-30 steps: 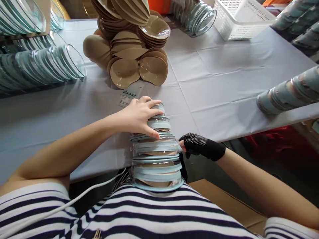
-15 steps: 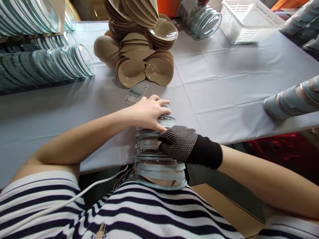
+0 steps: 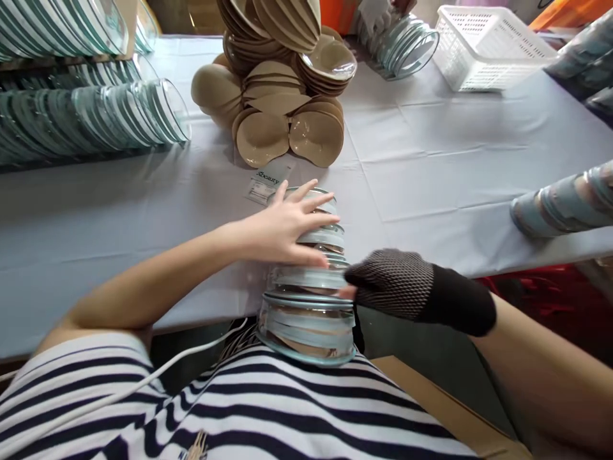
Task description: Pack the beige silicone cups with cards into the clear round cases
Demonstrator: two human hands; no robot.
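A row of clear plastic cases (image 3: pixel 309 326), with pale bands and tan contents inside, lies from the table edge to my striped shirt. My left hand (image 3: pixel 282 230) rests across the far part of this row, palm down with its fingers spread. At the row's right side is my right hand (image 3: pixel 393 284), in a dark knitted glove with bare fingertips. Its fingers are curled together close to the cases; whether something is between them is hidden. Beyond the left hand lies a printed "sbeauty" card (image 3: pixel 268 179), just in front of stacked beige bra cups (image 3: pixel 290 137).
Rows of clear cases (image 3: pixel 90 121) fill the left side of the table (image 3: pixel 421 185). Another row (image 3: pixel 565 198) is at the right edge. At the back, another person's gloved hand (image 3: pixel 376 16) touches more cases, beside a white plastic basket (image 3: pixel 493 54).
My right hand has moved right, from over the cases to their side. My left hand has spread its fingers wider over the row. The view has shifted slightly.
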